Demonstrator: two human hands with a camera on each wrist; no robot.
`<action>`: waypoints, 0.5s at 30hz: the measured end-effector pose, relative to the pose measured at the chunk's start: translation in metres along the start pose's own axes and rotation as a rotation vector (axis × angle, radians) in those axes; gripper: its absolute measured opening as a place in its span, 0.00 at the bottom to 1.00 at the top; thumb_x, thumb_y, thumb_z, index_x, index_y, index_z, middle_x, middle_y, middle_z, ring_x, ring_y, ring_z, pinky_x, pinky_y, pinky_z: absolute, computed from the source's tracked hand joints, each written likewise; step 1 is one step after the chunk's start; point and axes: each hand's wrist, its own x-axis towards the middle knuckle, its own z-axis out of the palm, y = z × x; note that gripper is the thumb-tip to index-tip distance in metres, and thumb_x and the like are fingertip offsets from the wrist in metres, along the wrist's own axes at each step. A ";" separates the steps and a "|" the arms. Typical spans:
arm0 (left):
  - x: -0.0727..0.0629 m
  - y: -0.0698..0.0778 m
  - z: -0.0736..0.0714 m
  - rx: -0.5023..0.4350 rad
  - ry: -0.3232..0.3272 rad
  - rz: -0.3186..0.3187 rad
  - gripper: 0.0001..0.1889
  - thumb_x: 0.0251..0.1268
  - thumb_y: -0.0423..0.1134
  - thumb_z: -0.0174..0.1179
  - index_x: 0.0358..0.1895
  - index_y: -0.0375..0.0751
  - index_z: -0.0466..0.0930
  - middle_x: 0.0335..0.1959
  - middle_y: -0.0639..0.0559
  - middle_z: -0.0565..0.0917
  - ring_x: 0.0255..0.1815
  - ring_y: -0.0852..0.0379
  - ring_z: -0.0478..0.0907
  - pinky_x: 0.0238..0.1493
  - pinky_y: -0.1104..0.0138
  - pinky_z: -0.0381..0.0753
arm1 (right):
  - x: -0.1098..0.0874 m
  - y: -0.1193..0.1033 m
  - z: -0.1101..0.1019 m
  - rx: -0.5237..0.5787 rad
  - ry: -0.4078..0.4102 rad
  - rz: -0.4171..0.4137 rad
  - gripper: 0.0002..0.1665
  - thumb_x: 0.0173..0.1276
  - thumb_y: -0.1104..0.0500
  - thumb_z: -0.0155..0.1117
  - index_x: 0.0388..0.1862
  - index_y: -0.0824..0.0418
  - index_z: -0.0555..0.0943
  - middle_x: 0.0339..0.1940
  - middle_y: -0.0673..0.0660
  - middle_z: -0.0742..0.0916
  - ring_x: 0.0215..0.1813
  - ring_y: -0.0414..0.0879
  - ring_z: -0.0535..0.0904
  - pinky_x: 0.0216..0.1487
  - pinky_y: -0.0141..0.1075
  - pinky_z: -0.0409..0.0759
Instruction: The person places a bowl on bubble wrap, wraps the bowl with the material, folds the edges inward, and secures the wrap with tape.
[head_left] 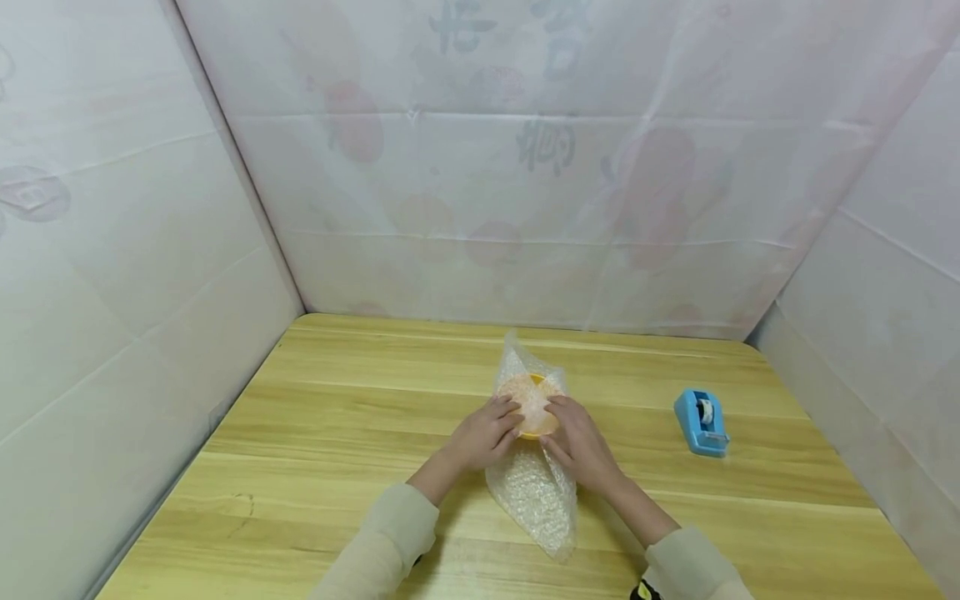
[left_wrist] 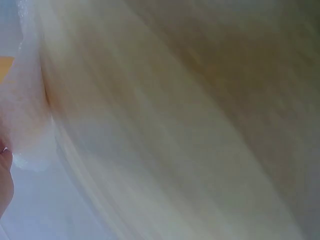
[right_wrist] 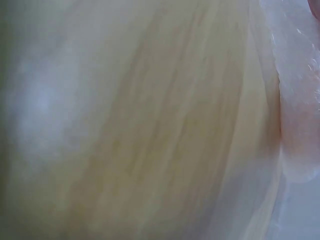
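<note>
Bubble wrap (head_left: pixel 532 496), one sheet, folded over one yellow-rimmed item (head_left: pixel 530 436). Left hand (head_left: pixel 483 433) and right hand (head_left: pixel 583 443), two hands, grip it, fingers bent. One blue tape dispenser (head_left: pixel 692 421) on table (head_left: pixel 337 400).

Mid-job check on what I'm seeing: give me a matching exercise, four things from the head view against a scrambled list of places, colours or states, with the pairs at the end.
Things:
1. Tape dispenser
2. Bubble wrap
3. Yellow-rimmed item
4. Table

Descriptions:
A. Wood-grained, beneath the other three
B. Partly covered, between the left hand and the right hand
C. Blue, standing apart, out beyond the right hand
D. See-through, with a pointed end towards the person

Pairs: 1-C, 2-D, 3-B, 4-A
</note>
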 end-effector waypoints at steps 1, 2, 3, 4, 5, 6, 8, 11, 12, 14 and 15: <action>0.000 0.000 -0.001 0.009 -0.009 -0.003 0.16 0.70 0.41 0.46 0.53 0.38 0.78 0.59 0.44 0.76 0.65 0.46 0.68 0.69 0.58 0.63 | 0.001 0.000 0.000 -0.007 -0.002 -0.015 0.22 0.58 0.59 0.66 0.50 0.67 0.76 0.56 0.64 0.79 0.63 0.61 0.69 0.62 0.55 0.68; 0.000 0.001 -0.001 0.018 -0.018 -0.007 0.16 0.70 0.41 0.46 0.53 0.39 0.78 0.59 0.44 0.77 0.65 0.46 0.68 0.69 0.58 0.63 | 0.001 -0.001 0.000 -0.018 -0.009 -0.029 0.21 0.58 0.59 0.65 0.49 0.67 0.77 0.55 0.63 0.81 0.63 0.61 0.70 0.63 0.55 0.67; 0.001 0.001 -0.001 0.021 -0.029 -0.013 0.17 0.70 0.41 0.45 0.53 0.39 0.78 0.59 0.45 0.77 0.66 0.47 0.68 0.70 0.59 0.62 | 0.001 -0.001 0.001 -0.024 -0.016 -0.042 0.19 0.59 0.60 0.64 0.48 0.66 0.78 0.53 0.62 0.82 0.62 0.61 0.70 0.63 0.55 0.66; 0.001 0.001 -0.001 0.022 -0.038 -0.017 0.17 0.71 0.42 0.45 0.53 0.39 0.78 0.59 0.45 0.77 0.66 0.47 0.68 0.70 0.59 0.62 | 0.001 -0.001 0.001 -0.031 -0.024 -0.052 0.16 0.60 0.60 0.63 0.46 0.65 0.79 0.51 0.62 0.83 0.62 0.61 0.71 0.63 0.56 0.66; 0.001 0.001 -0.001 0.024 -0.045 -0.020 0.17 0.71 0.42 0.44 0.54 0.40 0.78 0.59 0.45 0.77 0.66 0.47 0.68 0.70 0.59 0.62 | 0.001 -0.001 0.001 -0.032 -0.032 -0.059 0.14 0.60 0.60 0.63 0.45 0.65 0.80 0.50 0.61 0.84 0.61 0.61 0.72 0.63 0.56 0.66; 0.001 0.001 -0.001 0.025 -0.052 -0.022 0.17 0.71 0.42 0.44 0.54 0.40 0.77 0.59 0.46 0.77 0.66 0.47 0.67 0.70 0.59 0.61 | 0.001 -0.001 0.002 -0.036 -0.038 -0.063 0.13 0.61 0.60 0.62 0.44 0.64 0.81 0.49 0.60 0.84 0.61 0.61 0.72 0.63 0.57 0.66; 0.001 0.000 -0.001 0.040 -0.051 -0.008 0.18 0.72 0.42 0.43 0.56 0.40 0.76 0.59 0.46 0.76 0.66 0.47 0.67 0.70 0.59 0.61 | 0.000 0.000 0.003 -0.036 -0.043 -0.067 0.12 0.62 0.60 0.60 0.43 0.64 0.81 0.48 0.60 0.85 0.60 0.61 0.73 0.63 0.57 0.66; -0.003 -0.002 -0.003 0.111 0.008 0.072 0.16 0.70 0.41 0.46 0.56 0.40 0.75 0.58 0.45 0.77 0.64 0.48 0.69 0.68 0.61 0.65 | 0.000 0.001 0.005 -0.035 -0.041 -0.075 0.12 0.62 0.60 0.60 0.42 0.64 0.82 0.47 0.60 0.85 0.59 0.61 0.74 0.62 0.57 0.66; -0.005 -0.004 -0.004 0.146 0.044 0.108 0.15 0.69 0.39 0.49 0.55 0.40 0.75 0.56 0.46 0.78 0.63 0.49 0.71 0.67 0.62 0.66 | 0.000 0.001 0.005 -0.039 -0.041 -0.078 0.11 0.63 0.60 0.60 0.42 0.64 0.82 0.47 0.59 0.85 0.59 0.60 0.74 0.62 0.57 0.66; -0.010 -0.007 -0.008 0.221 0.113 0.177 0.15 0.63 0.35 0.56 0.53 0.41 0.76 0.54 0.47 0.79 0.60 0.51 0.73 0.65 0.64 0.69 | 0.000 0.002 0.005 -0.046 -0.044 -0.081 0.11 0.62 0.60 0.60 0.42 0.64 0.82 0.46 0.59 0.85 0.59 0.60 0.74 0.63 0.56 0.66; -0.012 -0.009 -0.010 0.255 0.142 0.210 0.16 0.60 0.33 0.59 0.52 0.41 0.76 0.53 0.48 0.79 0.59 0.52 0.74 0.64 0.66 0.70 | 0.000 0.002 0.005 -0.050 -0.048 -0.080 0.11 0.62 0.60 0.60 0.42 0.64 0.82 0.46 0.59 0.85 0.59 0.60 0.74 0.63 0.55 0.66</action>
